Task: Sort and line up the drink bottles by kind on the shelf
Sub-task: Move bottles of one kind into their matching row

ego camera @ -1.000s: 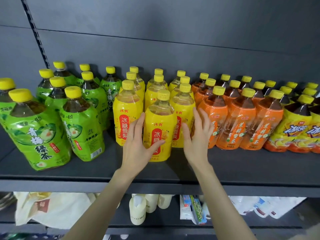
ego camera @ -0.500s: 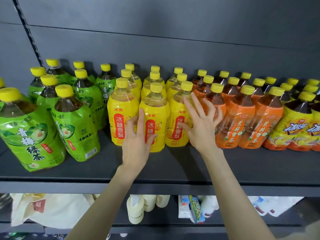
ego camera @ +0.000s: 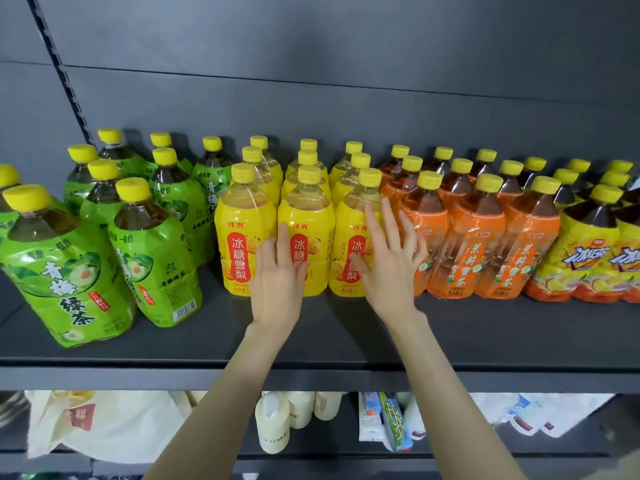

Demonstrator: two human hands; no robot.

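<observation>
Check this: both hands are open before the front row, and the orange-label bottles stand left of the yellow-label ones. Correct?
No. In the head view the orange-label bottles stand right of the yellow-label bottles; the green-label bottles are on their left. The left hand and right hand are open before the front row.

view: single, head-worn, wide-angle | faces: forward, slightly down onto shelf (ego camera: 485, 334) | range: near

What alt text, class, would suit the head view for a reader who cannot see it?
A person's left hand and right hand, both open, reach the front yellow pear-drink bottles on a dark shelf. Green plum-tea bottles stand to their left, orange jasmine-tea bottles and iced-tea bottles to their right, all yellow-capped.
</observation>
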